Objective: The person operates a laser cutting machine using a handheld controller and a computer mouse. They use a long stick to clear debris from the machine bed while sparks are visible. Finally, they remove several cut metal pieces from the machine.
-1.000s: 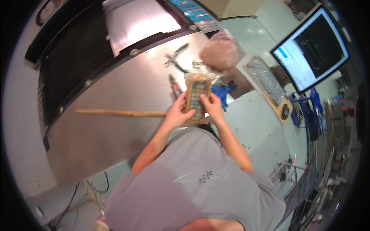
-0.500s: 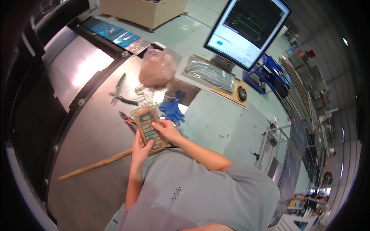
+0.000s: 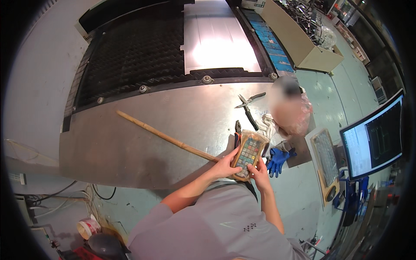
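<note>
Steel worktop (image 3: 104, 151) ahead; left hand (image 3: 226, 165) and right hand (image 3: 260, 174) clasp a plastic-covered keypad (image 3: 249, 151), keying apparently underway, remainder unclear

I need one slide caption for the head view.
Left hand and right hand hold a handheld keypad near a long stick.

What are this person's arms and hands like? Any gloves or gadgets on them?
No gadgets that I can see: both the left hand and the right hand are bare, with no gloves. The forearms are uncovered too, with no watch or cable showing. The grey shirt has short sleeves and, on its front, a small dark patterned marking beside a pale streak.
</note>
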Tool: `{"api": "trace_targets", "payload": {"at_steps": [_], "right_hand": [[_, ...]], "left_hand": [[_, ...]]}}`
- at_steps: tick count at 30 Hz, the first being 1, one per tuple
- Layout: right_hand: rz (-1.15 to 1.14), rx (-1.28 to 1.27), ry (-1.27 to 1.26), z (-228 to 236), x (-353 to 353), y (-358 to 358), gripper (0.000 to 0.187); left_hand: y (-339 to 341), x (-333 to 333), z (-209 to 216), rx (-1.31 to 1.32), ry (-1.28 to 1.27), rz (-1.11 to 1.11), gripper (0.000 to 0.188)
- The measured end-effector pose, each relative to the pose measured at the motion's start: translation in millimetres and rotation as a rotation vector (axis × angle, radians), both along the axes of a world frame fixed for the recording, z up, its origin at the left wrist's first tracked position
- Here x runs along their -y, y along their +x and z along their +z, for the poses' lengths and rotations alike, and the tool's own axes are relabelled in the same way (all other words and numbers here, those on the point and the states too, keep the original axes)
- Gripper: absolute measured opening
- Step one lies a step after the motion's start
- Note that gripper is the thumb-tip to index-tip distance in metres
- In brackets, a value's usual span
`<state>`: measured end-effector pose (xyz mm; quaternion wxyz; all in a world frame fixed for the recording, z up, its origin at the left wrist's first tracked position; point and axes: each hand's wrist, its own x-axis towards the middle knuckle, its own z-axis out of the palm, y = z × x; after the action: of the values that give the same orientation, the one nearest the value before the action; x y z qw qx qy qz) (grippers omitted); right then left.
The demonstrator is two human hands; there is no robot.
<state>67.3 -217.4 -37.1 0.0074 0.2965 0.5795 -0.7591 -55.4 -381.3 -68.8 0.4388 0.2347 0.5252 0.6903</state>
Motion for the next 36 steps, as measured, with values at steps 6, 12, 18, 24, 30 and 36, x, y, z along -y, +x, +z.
{"api": "trace_targets", "payload": {"at_steps": [6,12,18,24,30,36], "right_hand": [[-0.003,-0.042,-0.013,3,-3,-9,0.069],[-0.031,-0.059,0.047,5,-4,-14,0.065],[-0.074,-0.186,0.009,4,-1,-13,0.056],[0.011,-0.239,0.028,13,-4,-9,0.072],[0.09,-0.158,-0.009,14,-5,-2,0.093],[0.103,-0.184,0.082,10,-4,0,0.093]], "left_hand": [[-6,0,-4,0.049,0.033,-0.034,0.101],[-7,-9,-11,-0.069,0.031,0.179,0.087],[-8,-16,6,0.044,-0.103,0.239,0.063],[-12,-15,10,-0.085,-0.104,0.148,0.078],[-17,-6,6,-0.088,-0.105,0.024,0.09],[-12,-4,1,0.024,0.026,0.011,0.095]]}}
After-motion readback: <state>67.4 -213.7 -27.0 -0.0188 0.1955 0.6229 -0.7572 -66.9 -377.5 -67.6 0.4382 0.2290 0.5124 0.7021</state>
